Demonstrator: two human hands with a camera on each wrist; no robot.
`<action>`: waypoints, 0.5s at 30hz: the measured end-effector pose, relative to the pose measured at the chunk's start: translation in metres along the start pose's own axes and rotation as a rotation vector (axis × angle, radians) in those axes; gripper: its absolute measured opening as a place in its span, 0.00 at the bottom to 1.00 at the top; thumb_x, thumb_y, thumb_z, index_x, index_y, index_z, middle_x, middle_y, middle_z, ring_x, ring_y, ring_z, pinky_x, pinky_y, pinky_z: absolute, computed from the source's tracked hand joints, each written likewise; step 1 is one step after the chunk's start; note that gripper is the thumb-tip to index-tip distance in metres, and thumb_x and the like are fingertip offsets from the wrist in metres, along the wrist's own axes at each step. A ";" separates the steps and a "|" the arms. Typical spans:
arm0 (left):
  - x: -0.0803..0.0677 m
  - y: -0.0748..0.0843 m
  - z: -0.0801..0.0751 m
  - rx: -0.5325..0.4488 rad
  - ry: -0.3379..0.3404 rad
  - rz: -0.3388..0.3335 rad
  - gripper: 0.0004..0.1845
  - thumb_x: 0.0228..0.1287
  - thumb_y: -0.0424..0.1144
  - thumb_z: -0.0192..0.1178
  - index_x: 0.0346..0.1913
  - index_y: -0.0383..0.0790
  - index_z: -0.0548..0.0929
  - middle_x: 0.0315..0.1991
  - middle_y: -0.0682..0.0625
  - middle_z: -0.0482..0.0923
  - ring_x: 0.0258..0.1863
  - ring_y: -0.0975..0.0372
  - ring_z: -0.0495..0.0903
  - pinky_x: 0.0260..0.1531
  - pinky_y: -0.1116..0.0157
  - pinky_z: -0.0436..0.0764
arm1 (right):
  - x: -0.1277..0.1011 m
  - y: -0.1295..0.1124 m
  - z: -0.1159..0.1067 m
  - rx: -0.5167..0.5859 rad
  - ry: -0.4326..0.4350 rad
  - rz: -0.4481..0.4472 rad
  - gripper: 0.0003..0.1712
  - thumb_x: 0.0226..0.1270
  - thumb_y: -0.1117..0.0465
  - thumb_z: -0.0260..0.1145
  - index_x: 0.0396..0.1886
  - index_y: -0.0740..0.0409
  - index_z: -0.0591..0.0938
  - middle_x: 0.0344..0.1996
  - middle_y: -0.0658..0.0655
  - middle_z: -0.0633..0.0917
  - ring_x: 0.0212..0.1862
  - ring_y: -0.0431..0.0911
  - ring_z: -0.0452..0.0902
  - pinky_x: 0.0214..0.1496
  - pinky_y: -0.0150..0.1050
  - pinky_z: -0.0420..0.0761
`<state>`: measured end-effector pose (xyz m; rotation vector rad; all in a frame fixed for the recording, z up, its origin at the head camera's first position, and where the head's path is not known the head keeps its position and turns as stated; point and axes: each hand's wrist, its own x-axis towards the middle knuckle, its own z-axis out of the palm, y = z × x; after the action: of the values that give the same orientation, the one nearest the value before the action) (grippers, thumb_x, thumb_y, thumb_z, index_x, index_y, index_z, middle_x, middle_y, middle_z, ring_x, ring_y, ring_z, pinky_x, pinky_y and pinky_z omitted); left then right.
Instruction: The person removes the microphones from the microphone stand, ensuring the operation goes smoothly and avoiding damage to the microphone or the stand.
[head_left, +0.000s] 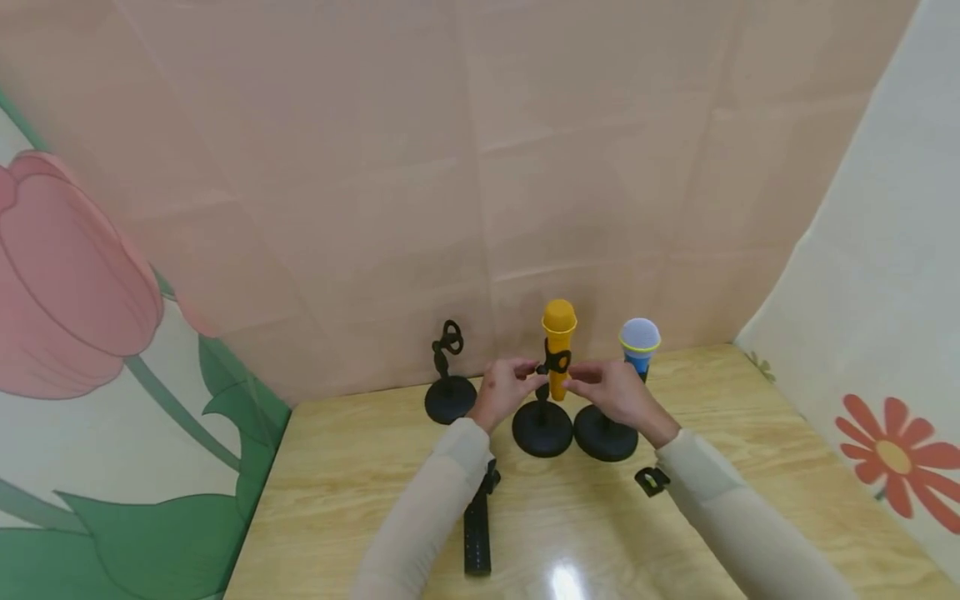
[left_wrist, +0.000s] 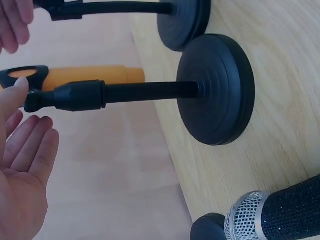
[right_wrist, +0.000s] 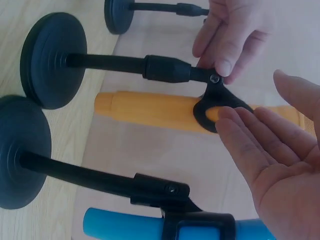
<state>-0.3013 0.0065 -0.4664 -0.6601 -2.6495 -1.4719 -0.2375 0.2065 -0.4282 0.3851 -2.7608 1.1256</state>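
Note:
An orange microphone (head_left: 558,321) stands upright in the clip of the middle black microphone stand (head_left: 542,429). At the joint under the clip, my left hand (head_left: 504,392) pinches the stand between thumb and fingers. From the other side, the fingertips of my right hand (right_wrist: 275,165) touch the clip ring and the orange microphone, fingers nearly straight and thumb apart. To the right, a blue microphone (head_left: 640,337) sits in the clip of another stand (right_wrist: 85,175), partly behind my right hand. A third stand (head_left: 450,398) on the left holds no microphone.
A black microphone (head_left: 477,533) lies on the wooden table (head_left: 337,500) beside my left forearm; its silver mesh head (left_wrist: 245,217) shows in the left wrist view. The middle and right stand bases are side by side. A pinkish cloth backdrop (head_left: 375,208) hangs behind the table.

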 end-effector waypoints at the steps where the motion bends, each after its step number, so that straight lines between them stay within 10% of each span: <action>1: 0.001 0.001 0.001 0.003 0.005 -0.006 0.17 0.62 0.40 0.71 0.52 0.37 0.88 0.47 0.46 0.87 0.44 0.58 0.86 0.46 0.65 0.84 | 0.000 0.001 0.000 0.000 0.009 -0.008 0.19 0.69 0.58 0.69 0.52 0.69 0.85 0.46 0.67 0.87 0.46 0.60 0.85 0.44 0.54 0.85; 15: 0.006 0.006 0.004 0.090 -0.012 0.037 0.10 0.65 0.38 0.69 0.46 0.39 0.90 0.43 0.49 0.88 0.40 0.63 0.86 0.42 0.68 0.84 | -0.001 0.009 0.000 0.041 0.079 -0.041 0.20 0.67 0.59 0.71 0.51 0.71 0.85 0.48 0.69 0.86 0.46 0.60 0.85 0.43 0.52 0.85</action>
<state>-0.3042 0.0143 -0.4623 -0.7079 -2.6784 -1.3350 -0.2387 0.2130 -0.4342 0.3907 -2.6535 1.1636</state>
